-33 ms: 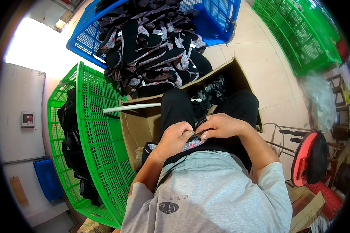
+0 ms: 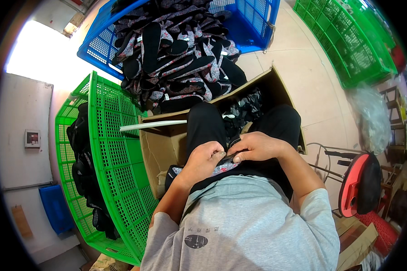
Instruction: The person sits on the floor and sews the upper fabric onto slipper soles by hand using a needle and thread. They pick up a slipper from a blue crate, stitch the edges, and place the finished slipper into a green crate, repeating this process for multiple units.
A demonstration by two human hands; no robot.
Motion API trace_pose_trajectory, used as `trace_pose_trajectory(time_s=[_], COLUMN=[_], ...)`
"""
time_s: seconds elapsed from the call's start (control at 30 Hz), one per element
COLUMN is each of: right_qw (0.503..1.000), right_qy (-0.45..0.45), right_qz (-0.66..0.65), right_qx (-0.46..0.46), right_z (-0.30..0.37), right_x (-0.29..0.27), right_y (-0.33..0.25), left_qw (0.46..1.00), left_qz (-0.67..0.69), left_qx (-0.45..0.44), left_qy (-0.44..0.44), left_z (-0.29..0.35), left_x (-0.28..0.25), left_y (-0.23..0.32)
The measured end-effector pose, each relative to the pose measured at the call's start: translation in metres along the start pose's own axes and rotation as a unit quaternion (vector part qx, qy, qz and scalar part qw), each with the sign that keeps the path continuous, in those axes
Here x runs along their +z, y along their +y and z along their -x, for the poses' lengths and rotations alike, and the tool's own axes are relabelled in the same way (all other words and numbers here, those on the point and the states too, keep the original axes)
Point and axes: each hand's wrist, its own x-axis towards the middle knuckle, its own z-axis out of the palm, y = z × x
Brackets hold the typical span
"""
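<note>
Pinches floral slipper [image 2: 227, 168] on lap [image 2: 205, 128] with left hand [image 2: 206, 158] and right hand [image 2: 254, 147], curled nearly closed. Spreads knees [image 2: 278, 118] over cardboard box [image 2: 160, 147], near green crate [image 2: 117, 149] and slipper-heaped blue crate [image 2: 255, 27]; wears grey shirt [image 2: 257, 212] with round emblem [image 2: 196, 241], small lettering [image 2: 202, 230].

The floral piece [image 2: 227, 168] before you is soft printed cloth, matt. Your T-shirt [image 2: 262, 212] is matt, lightly creased knit; your trousers [image 2: 205, 126] are dull black cloth. The open box [image 2: 282, 88] is plain brown cardboard, matt. To your left, the green crate [image 2: 117, 156] is rigid, slightly shiny mesh plastic. Ahead, the footwear pile [image 2: 181, 65] mixes printed cloth with matt black surfaces. The floor tiles [image 2: 319, 119] look smooth; the clear bag [image 2: 371, 119] is thin, wrinkled, glossy plastic.
</note>
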Motion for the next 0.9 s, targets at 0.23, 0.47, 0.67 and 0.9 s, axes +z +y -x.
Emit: trace_pose_trajectory(time_s=[0.23, 0.47, 0.67, 0.9], right_qw=[1.0, 1.0, 0.991, 0.978], right_qy=[0.007, 0.012, 0.051, 0.061], right_qz=[-0.003, 0.002, -0.124, -0.199], right_qx=[-0.016, -0.022, -0.006, -0.021], right_z=[-0.002, -0.001, 0.002, -0.006], right_x=[0.004, 0.008, 0.015, 0.03], right_y=[0.004, 0.007, 0.006, 0.008], left_qw=[1.0, 1.0, 0.997, 0.991], left_qz=[0.008, -0.001, 0.024, 0.029], left_qx=[0.0, -0.017, -0.039, -0.062], left_qy=[0.005, 0.008, 0.069, 0.113], left_z=[0.0, -0.004, -0.003, -0.007], left_x=[0.001, 0.001, 0.004, 0.006], left_y=[-0.002, 0.0, -0.003, -0.007])
